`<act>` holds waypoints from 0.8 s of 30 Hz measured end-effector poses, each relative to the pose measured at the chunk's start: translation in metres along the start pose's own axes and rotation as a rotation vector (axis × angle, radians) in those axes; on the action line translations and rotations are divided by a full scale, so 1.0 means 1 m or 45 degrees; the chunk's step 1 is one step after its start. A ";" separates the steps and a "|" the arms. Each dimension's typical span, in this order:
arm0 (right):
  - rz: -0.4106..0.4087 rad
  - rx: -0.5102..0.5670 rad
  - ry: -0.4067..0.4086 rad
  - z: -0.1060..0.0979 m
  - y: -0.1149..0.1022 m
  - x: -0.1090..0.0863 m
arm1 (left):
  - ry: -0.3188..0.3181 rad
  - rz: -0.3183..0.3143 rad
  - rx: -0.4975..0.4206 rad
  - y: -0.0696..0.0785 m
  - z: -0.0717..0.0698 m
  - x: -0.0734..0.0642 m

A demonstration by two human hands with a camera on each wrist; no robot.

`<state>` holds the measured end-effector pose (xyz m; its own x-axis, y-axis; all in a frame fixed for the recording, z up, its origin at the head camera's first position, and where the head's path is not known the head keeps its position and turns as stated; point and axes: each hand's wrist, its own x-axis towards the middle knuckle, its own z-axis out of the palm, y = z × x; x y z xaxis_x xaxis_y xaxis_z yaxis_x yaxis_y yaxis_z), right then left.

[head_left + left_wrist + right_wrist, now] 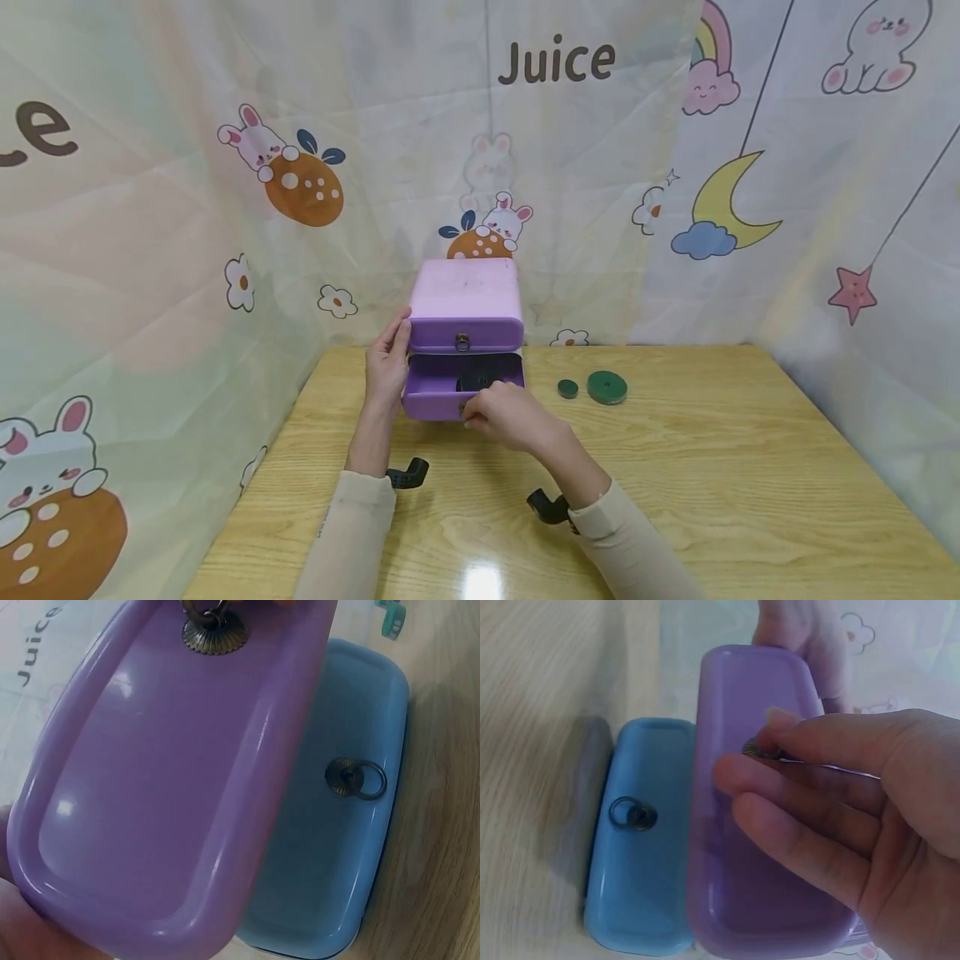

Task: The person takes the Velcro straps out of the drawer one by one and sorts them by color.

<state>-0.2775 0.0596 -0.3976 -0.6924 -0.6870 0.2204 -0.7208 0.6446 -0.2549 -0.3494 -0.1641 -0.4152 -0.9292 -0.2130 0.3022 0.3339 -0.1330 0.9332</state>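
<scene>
A small drawer cabinet (465, 287) has a pink top and a purple upper drawer (435, 335) with a ring pull. Below it, another purple drawer (431, 407) is pulled out, with a dark round object (480, 373) inside. My right hand (510, 414) pinches this drawer's ring pull (751, 748) between thumb and index finger, the other fingers lying loosely in front. My left hand (386, 367) rests against the cabinet's left side, its fingers fairly straight. In both wrist views, a blue drawer front (300, 855) with its own ring pull (349, 778) sits beneath the purple one.
Two green discs lie right of the cabinet: a small one (567, 389) and a larger one (607, 387). The wooden table (712, 467) ends at printed cloth walls (585, 208) behind and at the sides. Black mounts (408, 473) stick out from the wrists.
</scene>
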 end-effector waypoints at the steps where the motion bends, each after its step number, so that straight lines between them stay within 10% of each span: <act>1: 0.001 -0.009 -0.009 0.000 -0.001 0.000 | -0.004 0.001 0.003 0.000 0.000 0.000; 24: -0.047 -0.093 -0.126 -0.004 -0.022 -0.009 | 0.004 -0.017 0.007 -0.002 -0.002 0.000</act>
<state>-0.2553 0.0524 -0.3902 -0.6611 -0.7383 0.1338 -0.7489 0.6384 -0.1778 -0.3498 -0.1654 -0.4174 -0.9330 -0.2143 0.2891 0.3207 -0.1306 0.9381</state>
